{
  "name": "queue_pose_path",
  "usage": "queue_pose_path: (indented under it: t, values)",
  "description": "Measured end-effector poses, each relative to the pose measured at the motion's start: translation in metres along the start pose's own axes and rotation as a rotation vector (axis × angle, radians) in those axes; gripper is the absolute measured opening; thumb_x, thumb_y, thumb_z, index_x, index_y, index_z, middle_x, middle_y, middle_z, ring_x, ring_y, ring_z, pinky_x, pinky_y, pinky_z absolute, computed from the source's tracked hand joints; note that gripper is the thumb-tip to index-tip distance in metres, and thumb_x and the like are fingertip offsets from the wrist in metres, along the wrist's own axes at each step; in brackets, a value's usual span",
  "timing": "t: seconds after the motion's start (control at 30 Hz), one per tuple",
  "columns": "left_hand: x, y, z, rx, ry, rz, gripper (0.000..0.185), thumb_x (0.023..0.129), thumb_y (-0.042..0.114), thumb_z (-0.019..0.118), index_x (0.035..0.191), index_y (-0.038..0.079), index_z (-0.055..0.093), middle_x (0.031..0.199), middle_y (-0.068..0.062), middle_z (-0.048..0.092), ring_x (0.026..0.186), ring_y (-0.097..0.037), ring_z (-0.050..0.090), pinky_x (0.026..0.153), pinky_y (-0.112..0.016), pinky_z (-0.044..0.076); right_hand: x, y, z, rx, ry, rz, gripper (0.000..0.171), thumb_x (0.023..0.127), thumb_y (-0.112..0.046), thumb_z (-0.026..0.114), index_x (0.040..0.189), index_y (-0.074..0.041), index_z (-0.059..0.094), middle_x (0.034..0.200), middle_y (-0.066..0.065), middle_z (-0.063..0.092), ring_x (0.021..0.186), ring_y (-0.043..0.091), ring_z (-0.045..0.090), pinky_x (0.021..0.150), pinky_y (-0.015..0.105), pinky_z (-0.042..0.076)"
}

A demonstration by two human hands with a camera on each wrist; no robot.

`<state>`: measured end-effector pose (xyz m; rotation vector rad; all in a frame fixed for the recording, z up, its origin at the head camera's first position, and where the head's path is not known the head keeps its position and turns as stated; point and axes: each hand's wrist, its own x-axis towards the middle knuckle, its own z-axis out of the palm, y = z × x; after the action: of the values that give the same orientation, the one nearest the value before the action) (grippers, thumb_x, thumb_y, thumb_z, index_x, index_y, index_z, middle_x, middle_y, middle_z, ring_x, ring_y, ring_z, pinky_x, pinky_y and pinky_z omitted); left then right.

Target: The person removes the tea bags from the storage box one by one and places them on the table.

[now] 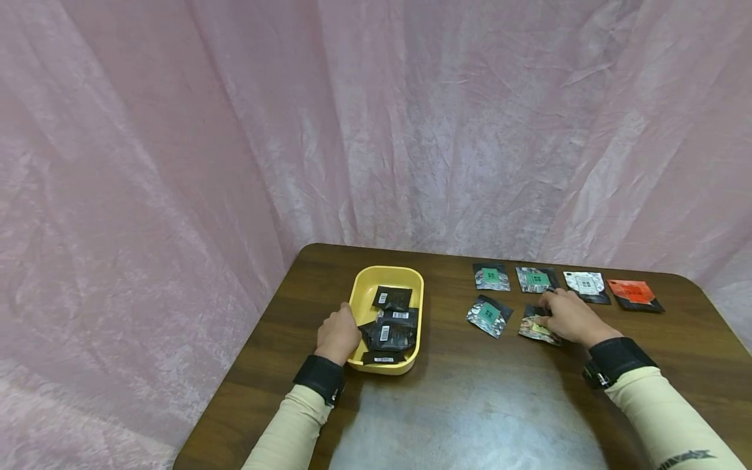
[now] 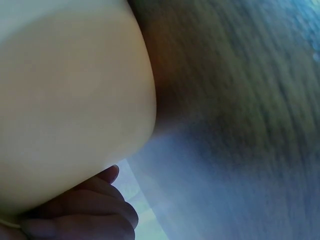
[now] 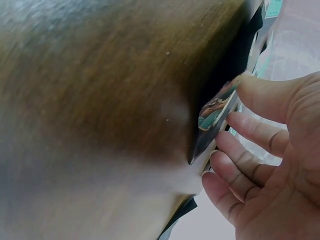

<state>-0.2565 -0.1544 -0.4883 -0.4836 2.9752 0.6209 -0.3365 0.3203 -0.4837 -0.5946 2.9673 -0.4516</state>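
A pinkish velvety curtain (image 1: 352, 130) is hanging behind and to the left of the dark wood-grain table (image 1: 282, 326), whose near part is shining pale. My cream sleeves (image 1: 288, 427) are reaching in over it from the near side. The yellow tray (image 1: 382, 369) is sitting left of the table's middle. My left hand (image 1: 339, 333) is gripping the tray's left side, its fingers curling. My right hand (image 1: 572, 318) is pinching a yellow-green-labelled packet (image 1: 534, 332) between thumb and fingers in the near row; the packet is tilting, and I cannot tell whether its lower corner is touching the wood. Black straps (image 1: 319, 377) are circling my wrists. Black barcoded packets (image 1: 393, 337) are lying inside the tray, some overlapping. In the far row, green-labelled packets (image 1: 491, 277), a white-fronted packet (image 1: 587, 285) and an orange-red packet (image 1: 634, 294) are lying left to right, while another green-labelled one is resting askew in the near row, left of the pinched packet
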Motion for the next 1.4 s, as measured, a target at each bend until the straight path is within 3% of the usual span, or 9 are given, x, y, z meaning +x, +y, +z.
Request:
queue_pose_path:
  t: [0.27, 0.47, 0.77, 1.0, 1.17, 1.4]
  values:
    - [-0.001, 0.003, 0.0, -0.002, 0.001, 0.007, 0.037, 0.093, 0.01, 0.072, 0.126, 0.001, 0.059, 0.099, -0.017, 0.072, 0.083, -0.028, 0.068, 0.073, -0.046, 0.057, 0.004, -0.006, -0.004, 0.031, 0.059, -0.019, 0.031, 0.094, -0.013, 0.076, 0.117, 0.008, 0.069, 0.108, 0.025, 0.07, 0.103, 0.044, 0.066, 0.086, 0.059, 0.054]
    - [0.001, 0.004, 0.0, -0.008, 0.004, 0.009, 0.035, 0.093, 0.01, 0.073, 0.124, 0.001, 0.06, 0.098, -0.017, 0.071, 0.082, -0.028, 0.068, 0.072, -0.046, 0.056, 0.015, -0.029, -0.014, 0.066, 0.13, -0.024, 0.035, 0.1, -0.012, 0.068, 0.13, 0.007, 0.064, 0.119, 0.028, 0.068, 0.111, 0.046, 0.062, 0.089, 0.059, 0.052]
    - [0.002, 0.004, 0.003, -0.003, -0.002, 0.001, 0.038, 0.093, 0.011, 0.073, 0.126, 0.001, 0.059, 0.099, -0.017, 0.071, 0.082, -0.027, 0.068, 0.072, -0.045, 0.056, 0.034, -0.075, -0.024, 0.02, 0.149, -0.135, 0.037, 0.1, -0.015, 0.071, 0.133, 0.001, 0.063, 0.117, 0.022, 0.068, 0.107, 0.038, 0.063, 0.087, 0.053, 0.052]
    - [0.002, 0.006, 0.001, -0.002, 0.009, 0.002, 0.036, 0.092, 0.01, 0.074, 0.124, 0.0, 0.06, 0.097, -0.017, 0.071, 0.082, -0.027, 0.067, 0.073, -0.045, 0.056, 0.053, -0.124, -0.029, 0.043, 0.145, -0.228, 0.039, 0.101, -0.018, 0.072, 0.136, -0.003, 0.063, 0.127, 0.018, 0.069, 0.121, 0.039, 0.063, 0.098, 0.056, 0.054]
    - [0.003, 0.005, 0.0, 0.003, 0.014, 0.006, 0.037, 0.091, 0.01, 0.075, 0.123, 0.0, 0.06, 0.098, -0.017, 0.071, 0.083, -0.028, 0.068, 0.074, -0.047, 0.057, 0.069, -0.164, -0.022, 0.055, 0.131, -0.295, 0.043, 0.101, -0.021, 0.073, 0.14, -0.004, 0.063, 0.133, 0.016, 0.069, 0.125, 0.036, 0.063, 0.102, 0.053, 0.054]
    - [0.003, 0.005, 0.001, 0.009, 0.019, 0.002, 0.039, 0.091, 0.011, 0.076, 0.124, 0.001, 0.059, 0.099, -0.017, 0.072, 0.084, -0.029, 0.069, 0.075, -0.048, 0.058, 0.096, -0.207, -0.003, 0.088, 0.11, -0.404, 0.042, 0.1, -0.019, 0.073, 0.139, -0.003, 0.066, 0.13, 0.015, 0.07, 0.118, 0.032, 0.065, 0.098, 0.048, 0.055]
